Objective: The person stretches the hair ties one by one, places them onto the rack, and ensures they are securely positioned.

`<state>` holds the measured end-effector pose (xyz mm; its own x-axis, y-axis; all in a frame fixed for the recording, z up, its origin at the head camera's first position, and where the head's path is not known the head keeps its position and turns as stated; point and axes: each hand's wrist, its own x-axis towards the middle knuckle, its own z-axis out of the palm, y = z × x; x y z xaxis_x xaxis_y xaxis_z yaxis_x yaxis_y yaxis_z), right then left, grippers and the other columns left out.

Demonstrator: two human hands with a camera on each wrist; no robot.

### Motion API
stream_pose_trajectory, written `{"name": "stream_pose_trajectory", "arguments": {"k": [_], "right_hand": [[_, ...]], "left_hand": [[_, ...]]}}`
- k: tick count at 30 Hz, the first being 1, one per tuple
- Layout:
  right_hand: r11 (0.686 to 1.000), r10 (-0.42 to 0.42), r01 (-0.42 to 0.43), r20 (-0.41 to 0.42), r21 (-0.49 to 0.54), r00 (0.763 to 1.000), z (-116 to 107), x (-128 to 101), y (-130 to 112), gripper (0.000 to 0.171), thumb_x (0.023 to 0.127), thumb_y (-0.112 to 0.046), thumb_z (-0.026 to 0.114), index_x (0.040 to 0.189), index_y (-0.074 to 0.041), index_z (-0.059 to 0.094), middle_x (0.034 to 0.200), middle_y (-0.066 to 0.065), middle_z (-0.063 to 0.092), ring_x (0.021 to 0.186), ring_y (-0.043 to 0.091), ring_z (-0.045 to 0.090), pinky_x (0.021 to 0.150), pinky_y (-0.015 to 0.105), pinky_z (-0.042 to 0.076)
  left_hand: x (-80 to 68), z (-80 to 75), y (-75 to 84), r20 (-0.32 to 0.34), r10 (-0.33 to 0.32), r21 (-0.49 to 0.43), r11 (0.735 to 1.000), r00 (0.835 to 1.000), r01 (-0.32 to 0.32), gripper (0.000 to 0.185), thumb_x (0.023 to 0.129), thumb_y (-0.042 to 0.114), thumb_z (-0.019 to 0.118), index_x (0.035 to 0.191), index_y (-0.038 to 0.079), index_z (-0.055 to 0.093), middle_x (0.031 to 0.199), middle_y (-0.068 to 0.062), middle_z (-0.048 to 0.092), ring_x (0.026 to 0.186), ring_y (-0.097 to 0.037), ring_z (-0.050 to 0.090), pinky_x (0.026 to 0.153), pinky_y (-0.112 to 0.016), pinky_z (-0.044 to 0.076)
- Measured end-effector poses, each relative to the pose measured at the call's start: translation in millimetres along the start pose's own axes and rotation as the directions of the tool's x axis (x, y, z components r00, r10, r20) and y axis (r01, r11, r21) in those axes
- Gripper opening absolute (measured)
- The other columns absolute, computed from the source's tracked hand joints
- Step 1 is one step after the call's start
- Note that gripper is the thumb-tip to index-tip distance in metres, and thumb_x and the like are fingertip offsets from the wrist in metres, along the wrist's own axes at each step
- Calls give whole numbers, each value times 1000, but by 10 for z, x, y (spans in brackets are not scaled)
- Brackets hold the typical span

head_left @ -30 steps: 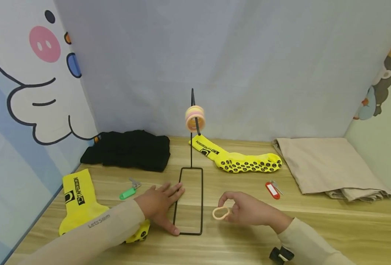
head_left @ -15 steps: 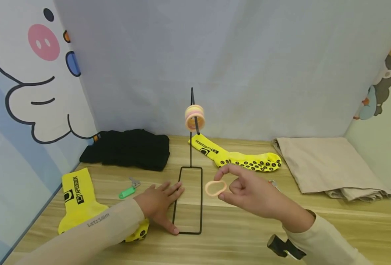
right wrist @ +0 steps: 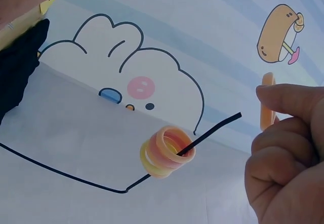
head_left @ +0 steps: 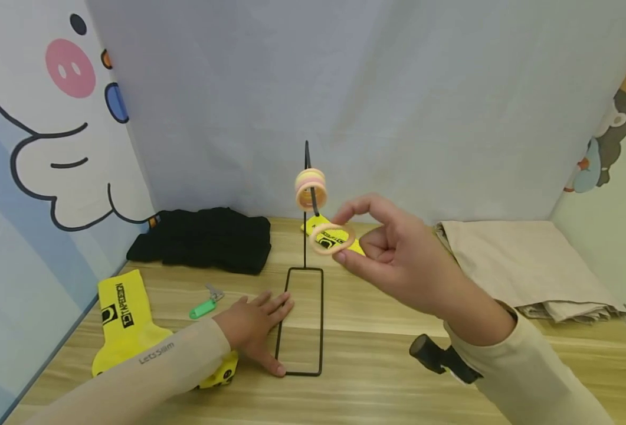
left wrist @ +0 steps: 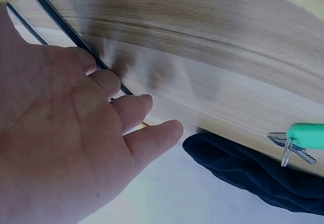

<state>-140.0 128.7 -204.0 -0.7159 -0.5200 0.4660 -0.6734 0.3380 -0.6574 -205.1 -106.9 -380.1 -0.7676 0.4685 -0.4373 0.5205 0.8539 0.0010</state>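
Right hand (head_left: 392,254) raised above the table (head_left: 397,389), thumb and forefinger pinching an orange hair tie (head_left: 332,238) at its right edge; the loop sticks out to the left of the fingers, just below and beside the stack of hair ties (head_left: 311,189) hanging on the wire stand (head_left: 305,236). Left hand (head_left: 251,333) lies flat, fingers spread, pressing on the left rail of the stand's base. Green key tag (head_left: 202,308) near it, yellow sock (head_left: 127,321) under the forearm, black cloth (head_left: 203,239) further back.
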Motion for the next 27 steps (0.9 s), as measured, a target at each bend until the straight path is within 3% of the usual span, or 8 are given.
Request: {"name": "stream_pose_trajectory", "arguments": {"k": [3,11,19,27], "right_hand": [[1000,22,-22,-19,-19,1000,-8,68,0,32,83,-1,66,110,-7,51,47,-7,23,40,3,19,37,21,20],[994,105,-106,-61,-12,993,-26,176,103,55,82,-5,69,130,-14,42,48,-4,20,41,7,17,39,22,22],[989,147,-147,-60,5,987,-35,159,154,61,82,-5,69,134,-17,40,49,-3,19,42,9,16,39,23,22],[974,224,-225,-77,0,971,-16,82,329,62,82,-7,69,135,-20,42,48,-4,21,39,7,18,38,23,22]], "left_hand": [[15,1,0,9,-3,5,1000,1000,3,120,57,81,59,151,24,10,158,6,3,144,-28,9,110,-55,21],[26,3,12,19,-2,11,1000,1000,2,120,58,82,59,151,24,10,158,6,3,144,-27,9,110,-54,21],[-18,-3,23,14,-1,-4,1000,1000,1,119,59,80,60,151,23,11,158,5,5,144,-28,10,110,-56,21],[12,-24,21,-37,34,36,999,999,-33,118,58,81,60,150,21,18,157,2,13,143,-28,14,109,-59,19]]}}
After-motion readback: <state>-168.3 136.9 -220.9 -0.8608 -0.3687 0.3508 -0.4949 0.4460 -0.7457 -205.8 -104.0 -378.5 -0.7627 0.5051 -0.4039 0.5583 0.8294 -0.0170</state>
